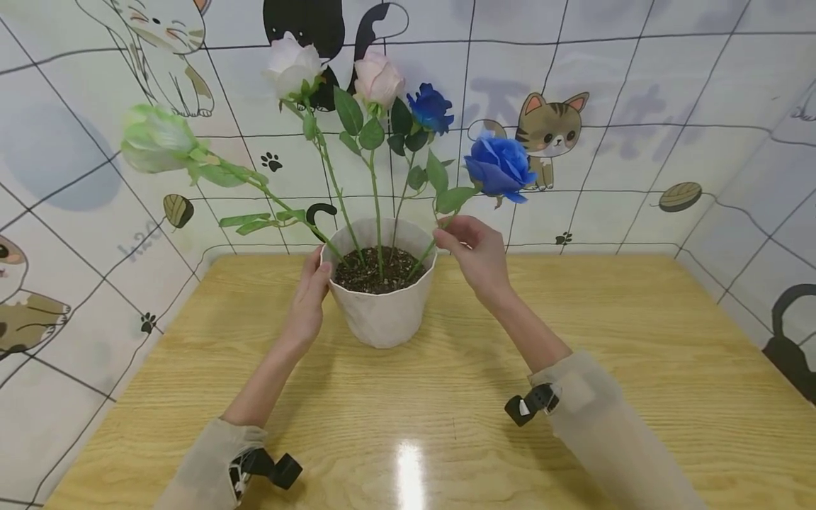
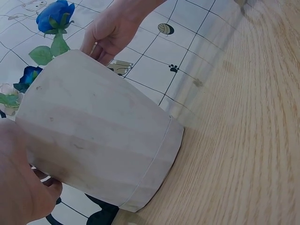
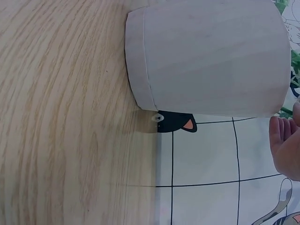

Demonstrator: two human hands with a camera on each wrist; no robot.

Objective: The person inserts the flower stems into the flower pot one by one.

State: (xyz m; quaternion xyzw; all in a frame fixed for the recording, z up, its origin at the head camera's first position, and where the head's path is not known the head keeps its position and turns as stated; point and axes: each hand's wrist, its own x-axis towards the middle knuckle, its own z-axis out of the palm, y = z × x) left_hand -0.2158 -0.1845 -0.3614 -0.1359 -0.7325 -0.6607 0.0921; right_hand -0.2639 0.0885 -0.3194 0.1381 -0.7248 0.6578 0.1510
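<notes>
A white flower pot [image 1: 382, 319] filled with dark soil [image 1: 363, 278] stands upright on the wooden table. My left hand [image 1: 308, 301] holds the pot's left side near the rim, thumb towards me. At the right rim, my right hand [image 1: 482, 261] pinches the green stem of a bright blue rose [image 1: 500, 168], whose lower end enters the soil. Also rising from the soil are a pale green rose [image 1: 159, 139] leaning left, a white rose [image 1: 295, 67], a pale pink rose [image 1: 379, 79] and a dark blue rose [image 1: 431, 108]. In the right wrist view the pinched stem is mostly hidden.
The wooden table [image 1: 574, 312] reaches the walls on the left, back and right. A white wall covering [image 1: 612, 85] with a grid and cartoon cats lies close behind the flowers. Small black cameras [image 1: 532, 404] are strapped at both wrists.
</notes>
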